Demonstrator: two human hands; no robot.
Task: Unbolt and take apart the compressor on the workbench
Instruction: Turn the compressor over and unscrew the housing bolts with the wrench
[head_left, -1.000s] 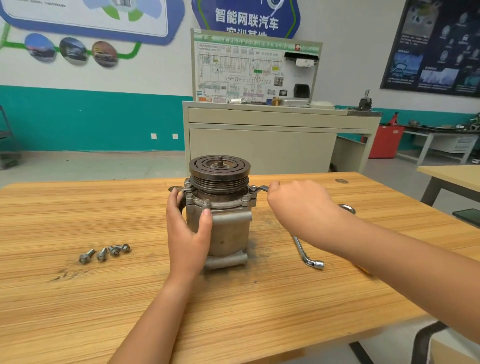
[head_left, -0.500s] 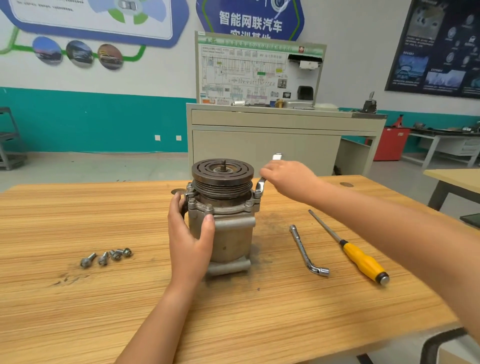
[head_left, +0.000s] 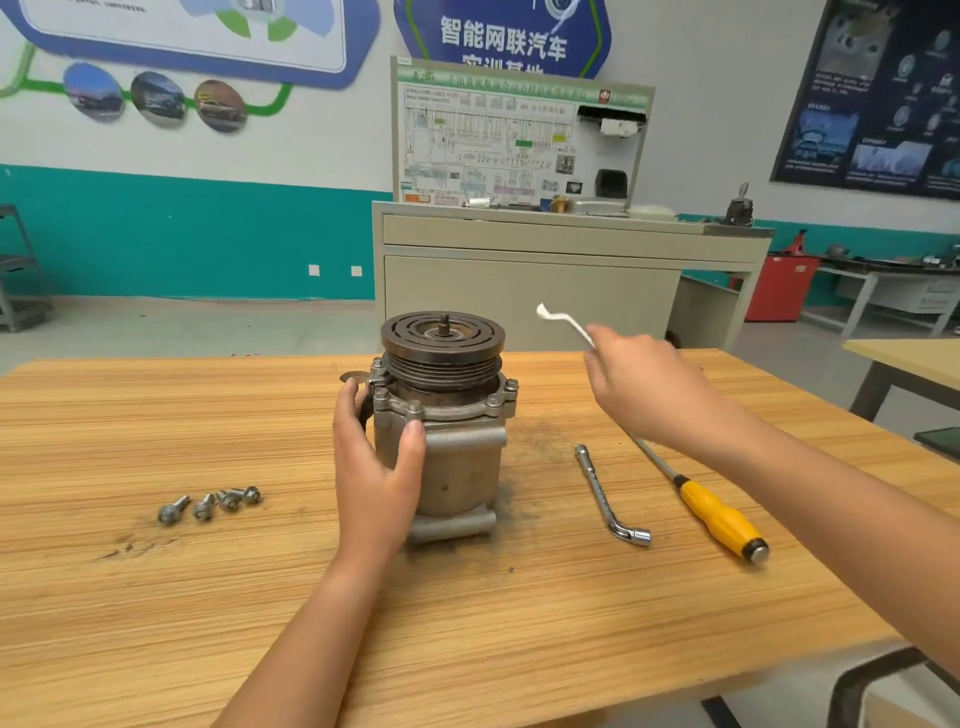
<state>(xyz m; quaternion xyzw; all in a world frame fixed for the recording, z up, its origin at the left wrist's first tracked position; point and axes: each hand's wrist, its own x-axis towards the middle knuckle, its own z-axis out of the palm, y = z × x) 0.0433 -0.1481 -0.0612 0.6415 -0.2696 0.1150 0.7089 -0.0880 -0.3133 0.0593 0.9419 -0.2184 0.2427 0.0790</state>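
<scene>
The grey metal compressor (head_left: 457, 457) stands upright in the middle of the wooden workbench (head_left: 208, 597), its dark grooved pulley (head_left: 442, 343) on top. My left hand (head_left: 376, 467) grips the compressor's left side, thumb across the front under the bolted flange. My right hand (head_left: 644, 384) is raised to the right of the pulley, clear of the compressor, and holds a small silver wrench (head_left: 563, 321) whose head points up and left. Several removed bolts (head_left: 210, 504) lie in a row on the bench to the left.
An L-shaped socket wrench (head_left: 608, 493) and a yellow-handled screwdriver (head_left: 719, 514) lie on the bench to the right of the compressor. A beige training cabinet (head_left: 545, 270) stands behind the bench. Another table (head_left: 914, 358) is at the far right.
My right hand has lifted the wrench off the flange bolt at the compressor's right rear and moved it up and to the right. My left hand keeps its grip.
</scene>
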